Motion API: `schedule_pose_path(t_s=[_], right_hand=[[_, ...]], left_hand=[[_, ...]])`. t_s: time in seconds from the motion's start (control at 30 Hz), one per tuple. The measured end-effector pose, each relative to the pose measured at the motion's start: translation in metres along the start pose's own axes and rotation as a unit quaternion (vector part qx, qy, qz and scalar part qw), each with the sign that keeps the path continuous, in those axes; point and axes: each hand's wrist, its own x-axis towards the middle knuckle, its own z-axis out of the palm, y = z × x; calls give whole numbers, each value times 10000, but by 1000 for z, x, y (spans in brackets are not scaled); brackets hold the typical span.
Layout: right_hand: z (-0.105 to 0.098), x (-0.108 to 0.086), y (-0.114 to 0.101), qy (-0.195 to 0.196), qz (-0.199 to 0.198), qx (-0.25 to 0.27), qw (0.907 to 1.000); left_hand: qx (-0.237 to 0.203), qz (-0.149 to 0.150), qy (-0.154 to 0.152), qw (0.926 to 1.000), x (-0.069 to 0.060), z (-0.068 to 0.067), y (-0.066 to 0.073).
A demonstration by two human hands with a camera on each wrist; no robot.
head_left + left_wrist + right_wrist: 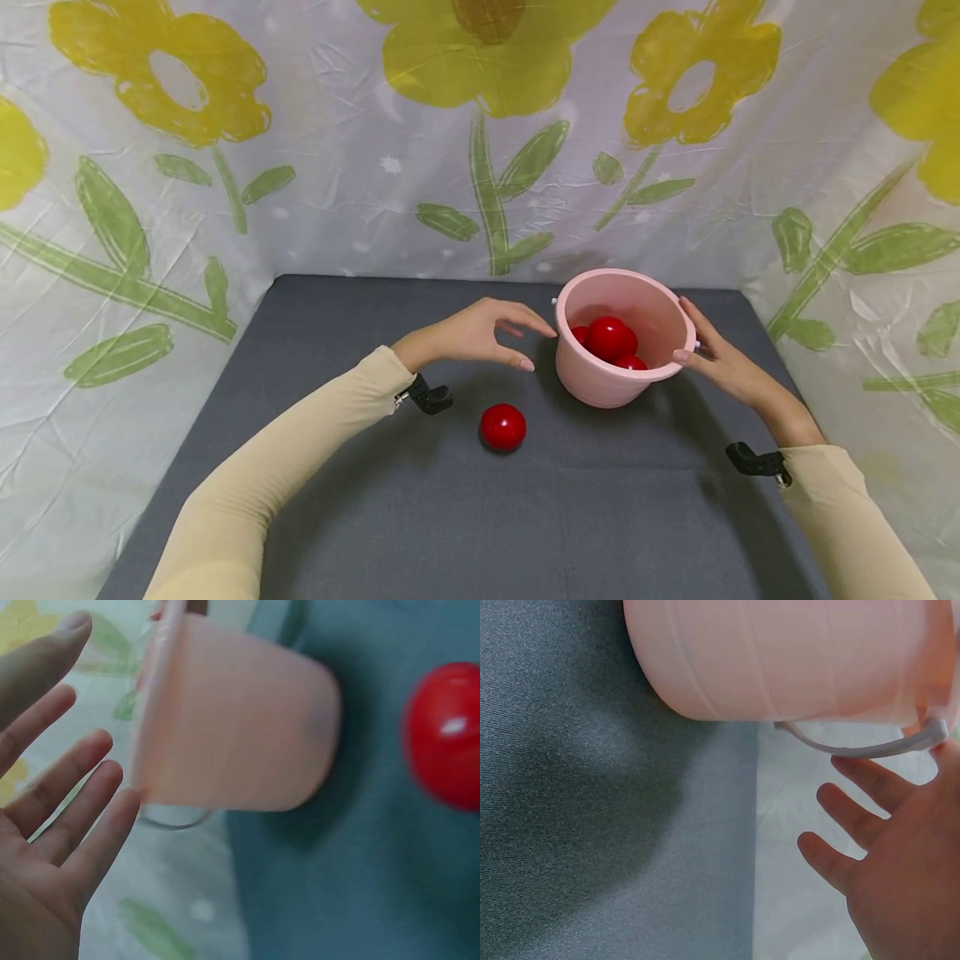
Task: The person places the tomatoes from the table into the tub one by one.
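Note:
A pink bucket point(600, 379) stands on the grey table at the right, several red balls point(610, 337) visible inside it. My left hand point(480, 333) is just left of the bucket, fingers extended and thumb apart, holding nothing. In the left wrist view its spread fingers point(94, 817) are close to the bucket's rim. On the other side, my right hand point(723, 362) reaches to the rim, its thumb at the front edge. Its other fingers point(847, 817) look spread and fairly straight beside the grey handle point(862, 748). Another red ball point(503, 427) lies on the table below my left hand.
The dark grey tabletop point(570, 525) extends in front of the bucket. White cloth point(330, 200) printed with yellow flowers hangs behind the table and on both sides, close to the bucket's back.

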Motion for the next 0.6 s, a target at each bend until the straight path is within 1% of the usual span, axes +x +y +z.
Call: schedule_pose_path(t_s=[0.07, 0.17, 0.27, 0.33, 0.43, 0.6], right_hand=[[0, 0, 0, 0, 3, 9, 10000], [0, 0, 1, -5, 29, 31, 10000], [0, 0, 0, -4, 70, 42, 10000], [0, 0, 0, -7, 88, 46, 10000], [0, 0, 0, -19, 88, 62, 9999], [0, -1, 0, -46, 90, 82, 9999]], left_hand=[[129, -8, 18, 9999, -11, 11, -10], [314, -114, 43, 9994, -25, 28, -25], [436, -242, 33, 9988, -37, 45, -39], [481, -321, 18, 9983, -42, 55, -47], [496, -365, 23, 9981, -48, 66, -55], [504, -485, 72, 9975, -52, 81, -66]])
